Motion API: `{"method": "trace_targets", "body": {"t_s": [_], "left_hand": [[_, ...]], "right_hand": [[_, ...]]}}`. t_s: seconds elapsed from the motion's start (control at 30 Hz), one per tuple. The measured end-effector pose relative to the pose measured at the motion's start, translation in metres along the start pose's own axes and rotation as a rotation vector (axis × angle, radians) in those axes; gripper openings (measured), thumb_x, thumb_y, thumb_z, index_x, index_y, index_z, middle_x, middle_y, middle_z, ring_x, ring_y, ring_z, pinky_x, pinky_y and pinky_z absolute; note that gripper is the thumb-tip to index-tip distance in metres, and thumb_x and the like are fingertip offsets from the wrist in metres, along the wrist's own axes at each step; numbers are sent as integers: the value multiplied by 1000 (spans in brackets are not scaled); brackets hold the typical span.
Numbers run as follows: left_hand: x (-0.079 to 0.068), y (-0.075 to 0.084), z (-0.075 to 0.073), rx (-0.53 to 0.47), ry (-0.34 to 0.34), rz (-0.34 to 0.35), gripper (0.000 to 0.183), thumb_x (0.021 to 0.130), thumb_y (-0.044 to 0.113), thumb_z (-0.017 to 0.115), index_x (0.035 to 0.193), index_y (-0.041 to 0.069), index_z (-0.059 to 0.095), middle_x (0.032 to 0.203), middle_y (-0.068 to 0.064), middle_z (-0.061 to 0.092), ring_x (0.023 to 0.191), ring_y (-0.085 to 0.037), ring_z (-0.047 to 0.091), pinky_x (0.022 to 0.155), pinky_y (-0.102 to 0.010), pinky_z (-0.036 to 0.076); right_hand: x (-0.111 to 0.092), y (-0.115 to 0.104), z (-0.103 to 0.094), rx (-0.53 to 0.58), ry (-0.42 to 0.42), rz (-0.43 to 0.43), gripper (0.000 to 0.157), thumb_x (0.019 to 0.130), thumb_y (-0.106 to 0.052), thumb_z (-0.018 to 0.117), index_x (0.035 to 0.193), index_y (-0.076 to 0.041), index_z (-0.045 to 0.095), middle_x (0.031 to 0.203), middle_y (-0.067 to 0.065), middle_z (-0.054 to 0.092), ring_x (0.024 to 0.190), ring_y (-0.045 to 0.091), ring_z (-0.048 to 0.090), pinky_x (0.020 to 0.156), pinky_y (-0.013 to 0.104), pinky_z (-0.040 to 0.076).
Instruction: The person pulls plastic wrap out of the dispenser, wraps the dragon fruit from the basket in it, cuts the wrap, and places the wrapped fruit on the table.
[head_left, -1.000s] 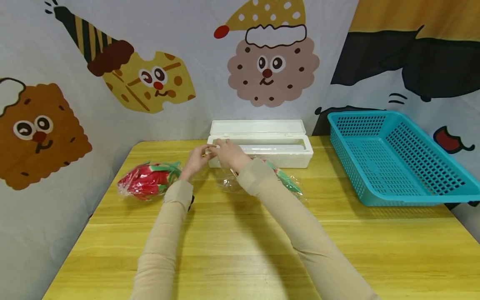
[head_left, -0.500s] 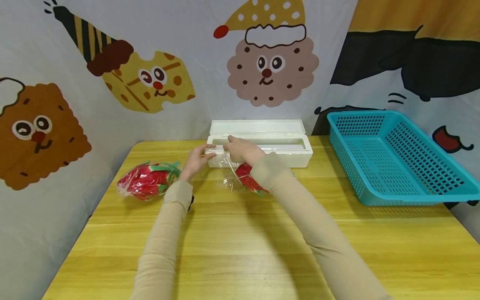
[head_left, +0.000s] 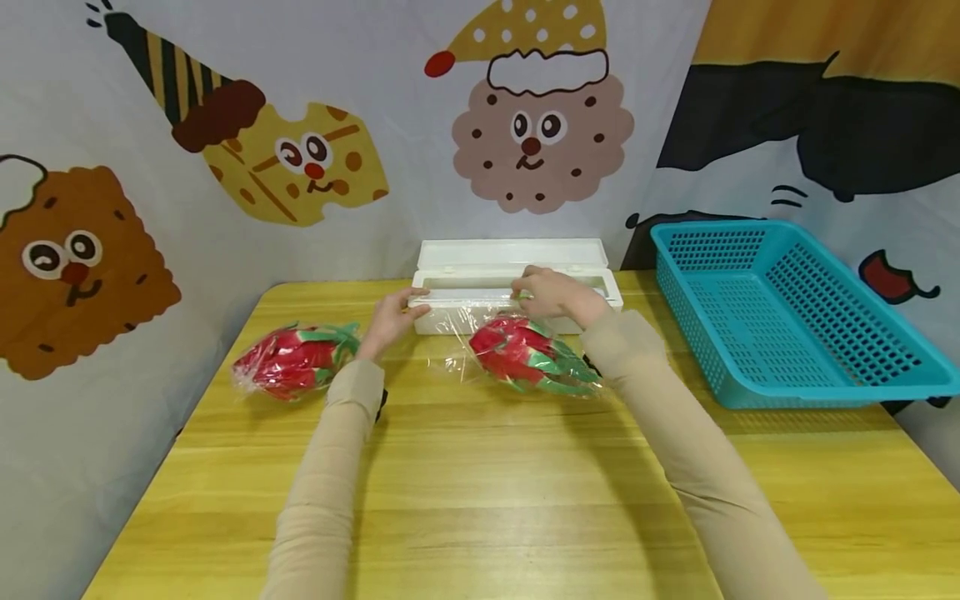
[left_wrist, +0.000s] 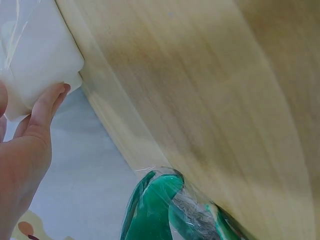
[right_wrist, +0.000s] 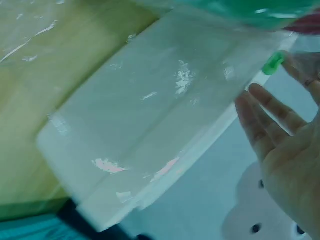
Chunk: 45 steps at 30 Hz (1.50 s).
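Observation:
A white cling film dispenser box stands at the back of the table with its lid raised. My left hand grips its left end, fingers along the corner in the left wrist view. My right hand pinches a small green slide cutter on the box's edge, its other fingers extended. Clear film hangs over the front, reaching a red and green dragon fruit in front of the box. A second dragon fruit, wrapped in film, lies left of my left hand.
A turquoise plastic basket stands on the right of the wooden table. Behind the box hangs a white cloth printed with cartoon snacks.
My right hand has moved from beside the left hand rightward along the box edge with the slide cutter, uncovering the dragon fruit. The left hand stays at the box's left end.

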<state>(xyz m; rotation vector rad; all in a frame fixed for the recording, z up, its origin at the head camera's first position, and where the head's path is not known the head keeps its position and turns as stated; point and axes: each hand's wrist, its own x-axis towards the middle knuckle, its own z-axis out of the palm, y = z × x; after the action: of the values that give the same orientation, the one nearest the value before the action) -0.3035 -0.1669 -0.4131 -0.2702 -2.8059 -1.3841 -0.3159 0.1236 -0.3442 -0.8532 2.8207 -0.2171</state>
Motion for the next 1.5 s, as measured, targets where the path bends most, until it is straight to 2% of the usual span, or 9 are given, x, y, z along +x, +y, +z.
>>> {"method": "trace_targets", "body": {"t_s": [0.2, 0.3, 0.47, 0.53, 0.63, 0.73, 0.97, 1.23, 1.5], "left_hand": [[0, 0, -1, -13, -6, -9, 39, 95, 21, 58, 132, 8, 55, 141, -17, 51, 125, -33, 49, 101, -46, 46], [-1, 1, -1, -18, -6, -17, 39, 95, 21, 57, 132, 9, 55, 141, -15, 51, 124, -31, 50, 98, -43, 48], [-1, 1, -1, 4, -6, -4, 40, 95, 22, 57, 133, 9, 55, 138, -17, 53, 109, -29, 53, 84, -35, 48], [-2, 1, -1, 3, -4, -1, 40, 95, 22, 57, 132, 9, 55, 138, -17, 53, 110, -30, 53, 85, -36, 48], [-3, 1, -1, -7, -4, -4, 39, 95, 22, 57, 132, 9, 55, 140, -16, 52, 120, -32, 51, 94, -42, 48], [-3, 2, -1, -14, -8, -13, 40, 95, 22, 57, 133, 9, 55, 140, -16, 51, 121, -33, 51, 97, -45, 48], [-3, 4, 0, -25, -3, -21, 40, 95, 22, 57, 132, 9, 55, 141, -15, 51, 125, -33, 49, 102, -46, 45], [-3, 2, 1, -49, -7, -28, 40, 95, 22, 56, 134, 9, 54, 143, -15, 48, 129, -33, 46, 106, -46, 43], [-4, 2, 1, -39, 14, 3, 39, 95, 19, 57, 132, 6, 54, 141, -17, 50, 126, -35, 49, 102, -47, 46]], "right_hand": [[-30, 37, 5, -44, 116, 39, 20, 90, -21, 60, 109, -17, 67, 128, 13, 52, 107, 33, 55, 80, 50, 52], [-44, 55, 10, 14, 172, 49, 21, 88, -19, 65, 109, -14, 67, 132, 18, 47, 111, 40, 52, 85, 55, 50], [-58, 75, 22, 154, 268, 50, 21, 86, -13, 69, 106, -6, 67, 142, 26, 34, 115, 45, 49, 95, 57, 46], [-61, 80, 26, 161, 326, 62, 20, 85, -15, 72, 100, -4, 67, 144, 27, 31, 118, 46, 48, 95, 58, 46], [-64, 84, 32, 161, 409, 93, 23, 82, -20, 75, 92, -1, 67, 144, 27, 30, 121, 46, 47, 93, 57, 48], [-67, 85, 35, 158, 462, 118, 27, 80, -23, 77, 89, 0, 67, 145, 28, 31, 121, 46, 46, 93, 57, 49], [-68, 85, 37, 165, 475, 167, 32, 77, -27, 79, 90, 0, 67, 146, 26, 31, 119, 44, 49, 93, 55, 50], [-66, 87, 37, 139, 471, 157, 34, 77, -30, 78, 88, 0, 67, 144, 26, 35, 111, 46, 53, 91, 55, 50], [-68, 92, 42, 104, 539, 154, 41, 75, -36, 78, 81, 0, 59, 134, 27, 43, 92, 40, 59, 76, 49, 54]]}}
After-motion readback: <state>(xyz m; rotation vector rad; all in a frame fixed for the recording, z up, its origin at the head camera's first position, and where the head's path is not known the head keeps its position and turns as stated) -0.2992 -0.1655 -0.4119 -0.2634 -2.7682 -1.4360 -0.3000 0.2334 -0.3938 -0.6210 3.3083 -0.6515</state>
